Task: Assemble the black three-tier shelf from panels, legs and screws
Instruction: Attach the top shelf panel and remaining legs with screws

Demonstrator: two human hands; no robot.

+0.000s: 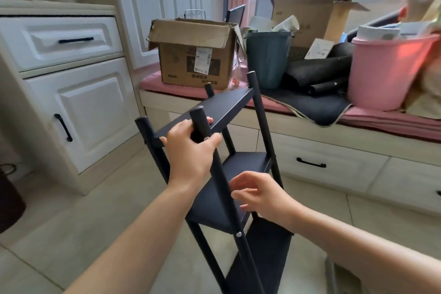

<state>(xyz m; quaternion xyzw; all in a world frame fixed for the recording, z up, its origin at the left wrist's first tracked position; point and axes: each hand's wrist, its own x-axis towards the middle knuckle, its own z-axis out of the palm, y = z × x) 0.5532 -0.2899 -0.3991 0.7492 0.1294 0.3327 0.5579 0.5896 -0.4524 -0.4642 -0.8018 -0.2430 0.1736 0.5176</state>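
Right hand (260, 196) hovers loose-fingered by the middle panel (214, 200), holding nothing; left hand (191, 148) grips a leg (205, 131), probably steadying the tilted shelf (238, 102).

A pale tiled floor (71, 234) carries the black shelf (229, 198), which stands near, tilted. Beyond it, a window bench (334, 141) with a pink cushion (393, 122) holds, left to right, an open cardboard box (195, 55), a grey-blue bin (267, 59), black rolled mats (317, 71) and a pink bucket (384, 69).
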